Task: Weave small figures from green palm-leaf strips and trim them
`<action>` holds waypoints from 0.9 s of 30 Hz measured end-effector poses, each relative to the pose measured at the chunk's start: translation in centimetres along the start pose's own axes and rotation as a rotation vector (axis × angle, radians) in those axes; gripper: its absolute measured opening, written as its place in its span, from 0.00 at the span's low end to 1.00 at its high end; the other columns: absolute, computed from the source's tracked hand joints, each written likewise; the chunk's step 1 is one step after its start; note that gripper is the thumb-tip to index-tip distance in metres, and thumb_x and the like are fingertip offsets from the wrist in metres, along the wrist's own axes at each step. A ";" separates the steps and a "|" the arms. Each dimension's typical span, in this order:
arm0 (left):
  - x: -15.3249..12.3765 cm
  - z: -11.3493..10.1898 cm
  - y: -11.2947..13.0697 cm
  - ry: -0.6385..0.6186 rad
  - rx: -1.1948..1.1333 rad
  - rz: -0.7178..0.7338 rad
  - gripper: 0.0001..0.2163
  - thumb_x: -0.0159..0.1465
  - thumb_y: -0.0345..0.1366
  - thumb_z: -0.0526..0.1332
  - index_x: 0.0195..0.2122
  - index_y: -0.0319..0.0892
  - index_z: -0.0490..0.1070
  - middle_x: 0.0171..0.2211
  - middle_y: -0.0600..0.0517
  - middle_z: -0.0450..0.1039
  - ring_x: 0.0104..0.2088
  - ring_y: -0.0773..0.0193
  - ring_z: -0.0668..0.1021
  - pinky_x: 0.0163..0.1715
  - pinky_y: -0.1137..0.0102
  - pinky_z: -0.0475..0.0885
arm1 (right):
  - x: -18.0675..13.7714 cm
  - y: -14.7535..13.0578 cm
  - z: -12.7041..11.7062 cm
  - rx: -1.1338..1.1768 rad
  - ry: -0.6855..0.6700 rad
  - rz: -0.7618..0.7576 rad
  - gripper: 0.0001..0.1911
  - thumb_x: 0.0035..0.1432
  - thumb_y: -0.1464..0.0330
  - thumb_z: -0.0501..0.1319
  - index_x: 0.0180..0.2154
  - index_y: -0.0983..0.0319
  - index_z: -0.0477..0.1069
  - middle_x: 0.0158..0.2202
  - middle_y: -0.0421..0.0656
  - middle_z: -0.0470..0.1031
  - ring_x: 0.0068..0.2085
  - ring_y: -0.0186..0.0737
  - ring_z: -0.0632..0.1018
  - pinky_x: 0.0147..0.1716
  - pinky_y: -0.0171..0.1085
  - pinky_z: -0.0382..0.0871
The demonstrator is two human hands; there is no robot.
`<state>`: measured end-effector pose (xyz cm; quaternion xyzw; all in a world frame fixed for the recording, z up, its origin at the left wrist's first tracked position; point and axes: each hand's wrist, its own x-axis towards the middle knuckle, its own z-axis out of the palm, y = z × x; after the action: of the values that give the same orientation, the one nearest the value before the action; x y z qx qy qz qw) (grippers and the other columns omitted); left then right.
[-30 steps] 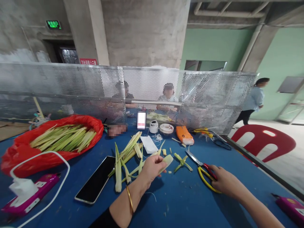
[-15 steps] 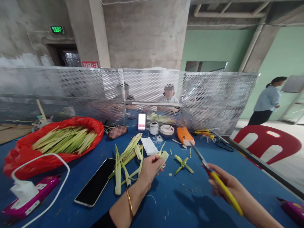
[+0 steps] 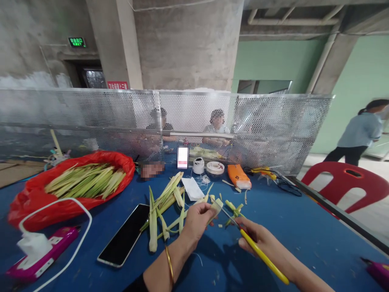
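Green EXIT sign (image 3: 77,42) lit, red sign (image 3: 117,85) too blurred for me to read remotely, left hand (image 3: 196,221) pinching a pale leaf piece (image 3: 217,206), right hand (image 3: 258,237) grasping yellow-handled scissors (image 3: 265,259)

A thin, smooth gold bangle (image 3: 169,263) is worn around the left forearm (image 3: 156,268); farther up, a black sleeve (image 3: 136,285) is worn.

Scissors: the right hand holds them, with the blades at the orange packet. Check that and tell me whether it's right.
Not quite: the right hand holds the scissors, but the head view shows their blades at the pale leaf piece in the left hand.
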<state>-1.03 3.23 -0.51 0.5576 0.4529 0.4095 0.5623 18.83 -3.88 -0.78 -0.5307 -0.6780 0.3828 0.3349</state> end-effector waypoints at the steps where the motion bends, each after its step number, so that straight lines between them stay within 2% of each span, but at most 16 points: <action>1: -0.1 0.1 0.0 -0.013 0.009 -0.004 0.11 0.53 0.43 0.62 0.26 0.39 0.72 0.24 0.52 0.75 0.19 0.69 0.71 0.18 0.75 0.58 | 0.1 0.1 0.2 0.001 -0.003 0.001 0.19 0.54 0.55 0.61 0.42 0.61 0.72 0.26 0.37 0.64 0.27 0.34 0.64 0.26 0.30 0.61; 3: -0.1 0.2 0.0 -0.024 0.021 -0.017 0.10 0.53 0.42 0.62 0.26 0.39 0.72 0.23 0.53 0.74 0.19 0.69 0.70 0.18 0.75 0.58 | 0.4 0.3 0.5 -0.011 -0.007 0.003 0.17 0.55 0.56 0.60 0.39 0.62 0.74 0.24 0.36 0.63 0.25 0.32 0.62 0.24 0.30 0.59; 6: -0.1 0.2 0.1 -0.019 0.025 -0.033 0.08 0.53 0.40 0.62 0.26 0.39 0.71 0.23 0.54 0.74 0.19 0.70 0.70 0.18 0.75 0.58 | 0.4 0.7 0.4 -0.032 0.022 -0.011 0.17 0.53 0.57 0.62 0.38 0.62 0.75 0.25 0.37 0.66 0.25 0.33 0.64 0.25 0.30 0.60; 12: -0.3 0.0 0.5 -0.042 0.021 -0.056 0.08 0.54 0.39 0.61 0.29 0.39 0.74 0.24 0.52 0.76 0.19 0.70 0.70 0.18 0.76 0.57 | -0.1 0.7 -1.1 -0.004 0.069 0.024 0.22 0.51 0.58 0.64 0.46 0.62 0.75 0.26 0.37 0.69 0.27 0.35 0.67 0.26 0.31 0.62; 17: -0.4 0.1 0.5 -0.037 0.037 -0.080 0.07 0.54 0.37 0.61 0.28 0.39 0.74 0.24 0.52 0.77 0.19 0.70 0.71 0.18 0.76 0.57 | -0.3 0.6 -1.2 -0.094 0.054 0.030 0.23 0.51 0.57 0.62 0.46 0.62 0.76 0.25 0.36 0.71 0.26 0.35 0.69 0.26 0.30 0.63; 20: -0.3 0.0 0.5 -0.021 0.005 -0.087 0.06 0.54 0.37 0.62 0.28 0.39 0.74 0.25 0.51 0.77 0.20 0.69 0.72 0.18 0.76 0.58 | -0.1 0.8 -1.6 -0.242 0.180 0.091 0.25 0.52 0.54 0.61 0.47 0.61 0.74 0.30 0.39 0.77 0.31 0.41 0.75 0.30 0.32 0.66; 24: -0.5 -0.1 1.1 0.021 -0.117 -0.092 0.05 0.52 0.36 0.63 0.27 0.39 0.73 0.26 0.49 0.78 0.25 0.65 0.77 0.22 0.75 0.64 | 0.2 1.7 -3.7 -0.623 0.434 0.317 0.32 0.55 0.50 0.54 0.56 0.61 0.64 0.36 0.46 0.80 0.37 0.51 0.79 0.32 0.38 0.67; 27: -0.7 -0.2 1.7 0.033 -0.227 -0.058 0.06 0.50 0.35 0.65 0.27 0.39 0.73 0.27 0.49 0.79 0.28 0.63 0.78 0.29 0.72 0.69 | 0.0 3.4 -5.5 -0.859 0.422 0.484 0.28 0.58 0.52 0.50 0.52 0.64 0.66 0.34 0.52 0.79 0.36 0.57 0.80 0.28 0.41 0.66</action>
<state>-1.32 2.69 1.18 0.4704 0.4287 0.4508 0.6259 25.13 -2.45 -1.11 -0.8265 -0.5498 0.0221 0.1185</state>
